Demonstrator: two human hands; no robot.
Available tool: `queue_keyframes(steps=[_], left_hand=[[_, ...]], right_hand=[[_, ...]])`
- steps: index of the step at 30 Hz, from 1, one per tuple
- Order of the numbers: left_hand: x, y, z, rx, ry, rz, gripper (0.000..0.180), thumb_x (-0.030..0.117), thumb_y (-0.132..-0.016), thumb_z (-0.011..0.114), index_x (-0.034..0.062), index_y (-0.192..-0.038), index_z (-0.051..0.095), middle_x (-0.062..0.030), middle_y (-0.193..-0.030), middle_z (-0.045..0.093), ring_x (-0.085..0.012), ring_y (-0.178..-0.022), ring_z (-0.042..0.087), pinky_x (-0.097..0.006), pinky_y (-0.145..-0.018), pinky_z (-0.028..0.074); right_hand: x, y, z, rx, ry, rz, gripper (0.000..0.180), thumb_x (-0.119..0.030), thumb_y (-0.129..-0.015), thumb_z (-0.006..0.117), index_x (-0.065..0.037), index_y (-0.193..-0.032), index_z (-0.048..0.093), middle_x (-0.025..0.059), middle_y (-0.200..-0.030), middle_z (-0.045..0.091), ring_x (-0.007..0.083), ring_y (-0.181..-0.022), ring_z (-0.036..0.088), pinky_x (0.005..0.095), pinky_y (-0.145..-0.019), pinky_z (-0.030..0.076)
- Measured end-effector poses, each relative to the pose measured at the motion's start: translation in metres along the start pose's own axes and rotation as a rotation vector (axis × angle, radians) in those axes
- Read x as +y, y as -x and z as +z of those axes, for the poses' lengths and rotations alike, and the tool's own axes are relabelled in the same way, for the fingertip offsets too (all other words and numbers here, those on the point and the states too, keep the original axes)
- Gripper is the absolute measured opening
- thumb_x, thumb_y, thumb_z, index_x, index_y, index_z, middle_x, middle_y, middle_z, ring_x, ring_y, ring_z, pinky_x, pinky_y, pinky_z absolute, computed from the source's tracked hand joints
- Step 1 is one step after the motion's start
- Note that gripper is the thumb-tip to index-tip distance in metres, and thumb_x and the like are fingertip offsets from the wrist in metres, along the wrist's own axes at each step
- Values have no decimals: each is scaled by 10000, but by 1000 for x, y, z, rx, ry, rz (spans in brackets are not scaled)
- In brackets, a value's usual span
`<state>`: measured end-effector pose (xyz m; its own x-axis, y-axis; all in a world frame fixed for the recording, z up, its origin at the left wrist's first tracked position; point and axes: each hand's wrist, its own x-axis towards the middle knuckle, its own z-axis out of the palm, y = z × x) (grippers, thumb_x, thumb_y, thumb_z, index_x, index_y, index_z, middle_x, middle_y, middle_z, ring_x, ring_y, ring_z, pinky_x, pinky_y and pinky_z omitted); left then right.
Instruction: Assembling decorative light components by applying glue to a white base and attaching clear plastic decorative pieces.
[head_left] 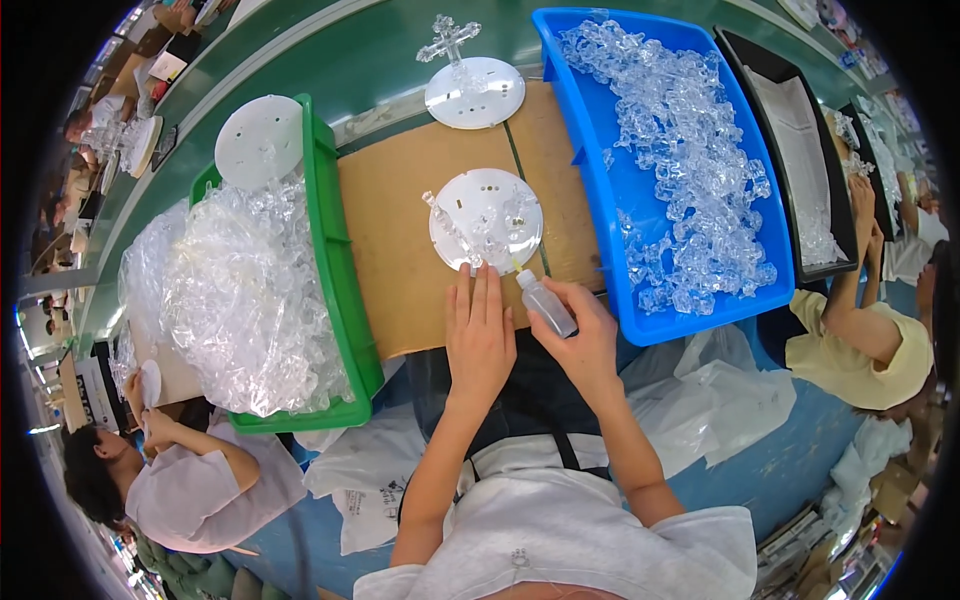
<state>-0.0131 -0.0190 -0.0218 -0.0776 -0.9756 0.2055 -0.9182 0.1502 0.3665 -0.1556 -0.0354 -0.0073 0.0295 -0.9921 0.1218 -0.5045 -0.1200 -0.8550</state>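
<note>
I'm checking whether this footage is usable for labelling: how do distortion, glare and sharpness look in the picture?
In the head view, fisheye bending curves the blue bin and green bin edges, strongest toward the black rim. Glare whitens the clear plastic bags. The centre is sharp: left hand, right hand gripping the small squeeze bottle, white disc. Shadows are soft.

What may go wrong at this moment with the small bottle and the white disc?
1. The right hand tips the small squeeze bottle toward the white disc; liquid might drip on the cardboard.
2. The left hand only touches the disc's edge, so the clear pieces on it may shift.
</note>
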Motion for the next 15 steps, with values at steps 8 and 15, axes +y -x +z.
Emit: queue_keyframes(steps=[8,15], left_hand=[[-12,-2,-5,-12,114,23,510,76,-849,553,-28,-1329,417,-175,-1345,464,-336,-1315,376,-501,-1077,279],[-20,-1,-10,-65,184,37,493,60,-879,512,7,-1357,399,-158,-1395,427,-338,-1314,370,-502,-1102,226]], right_hand=[[-6,6,-1,-39,-68,85,331,-142,-731,717,-32,-1028,619,121,-919,633,288,-822,616,353,-714,490],[-8,10,7,-35,-40,-11,337,-99,-743,716,-13,-1056,625,105,-899,645,203,-753,625,285,-701,497]])
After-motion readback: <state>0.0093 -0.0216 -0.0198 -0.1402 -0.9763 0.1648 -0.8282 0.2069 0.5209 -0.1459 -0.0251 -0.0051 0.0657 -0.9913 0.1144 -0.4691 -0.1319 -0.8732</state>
